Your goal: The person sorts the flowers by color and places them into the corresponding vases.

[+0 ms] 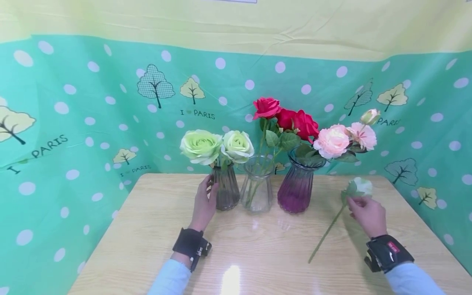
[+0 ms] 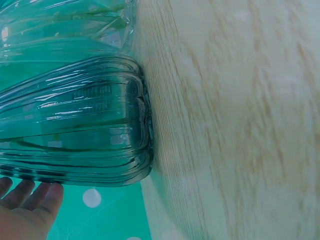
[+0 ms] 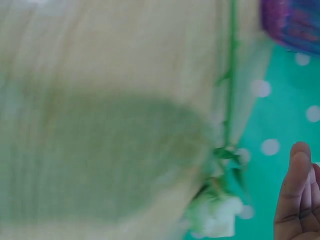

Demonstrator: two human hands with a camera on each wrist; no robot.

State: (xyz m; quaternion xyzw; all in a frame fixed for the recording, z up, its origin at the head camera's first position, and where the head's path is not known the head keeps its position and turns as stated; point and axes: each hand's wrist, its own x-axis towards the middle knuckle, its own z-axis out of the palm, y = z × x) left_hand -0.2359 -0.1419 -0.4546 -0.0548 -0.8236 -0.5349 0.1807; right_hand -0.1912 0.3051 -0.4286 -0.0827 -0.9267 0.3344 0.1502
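My left hand (image 1: 206, 200) is at the left side of a grey ribbed glass vase (image 1: 225, 190) that holds two pale green roses (image 1: 201, 146). In the left wrist view its fairly straight fingers (image 2: 52, 197) touch the vase's side. A single whitish-green artificial flower (image 1: 361, 186) with a long green stem lies at the table's right. Over it hovers my right hand (image 1: 368, 215), thumb and fingers close to the leaves. From the right wrist view, the straight fingers (image 3: 295, 182) appear apart from the flower's stem (image 3: 231, 65).
A clear glass vase (image 1: 257, 192) stands in the middle, with red roses (image 1: 267, 107) above it. Right of it is a purple vase (image 1: 295, 192) with pink flowers (image 1: 332, 141). All stand towards the back of the wooden table (image 1: 258, 254), before a green dotted cloth (image 1: 110, 102).
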